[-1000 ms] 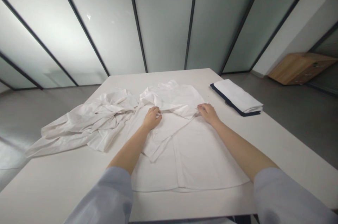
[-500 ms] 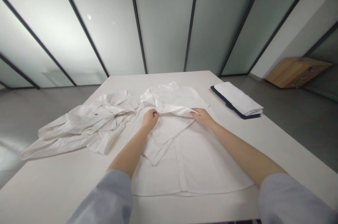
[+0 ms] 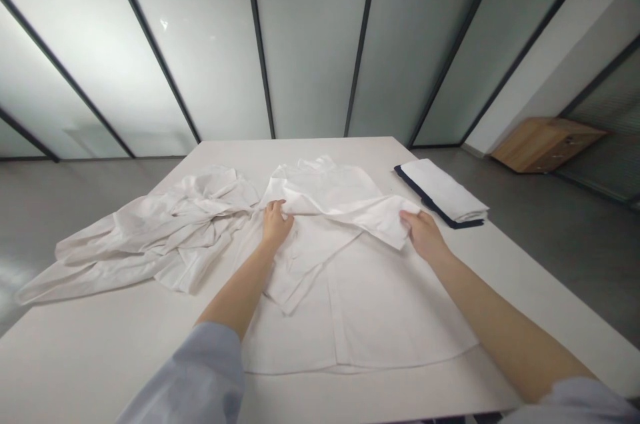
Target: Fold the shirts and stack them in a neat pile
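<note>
A white shirt (image 3: 390, 304) lies spread on the table in front of me, its hem toward me and its collar end at the far side. My right hand (image 3: 425, 232) pinches the end of a white sleeve (image 3: 377, 216), which stretches across the shirt's upper part. Near the shirt's left edge, my left hand (image 3: 277, 224) rests against the cloth, thumb and fingers apart. Another flap of cloth, pointed at its near end, lies folded over the shirt's left half below my left hand.
To the left, a crumpled heap of white clothing (image 3: 175, 231) overhangs the table's edge. A folded stack of white and dark navy cloth (image 3: 443, 191) sits at the right edge. The white table (image 3: 125, 351) faces frosted glass panels. A wooden cabinet (image 3: 547, 143) stands on the floor at right.
My right hand has moved right and toward me, drawing the sleeve end out to the side. My left hand has shifted slightly left, and its pinch has loosened.
</note>
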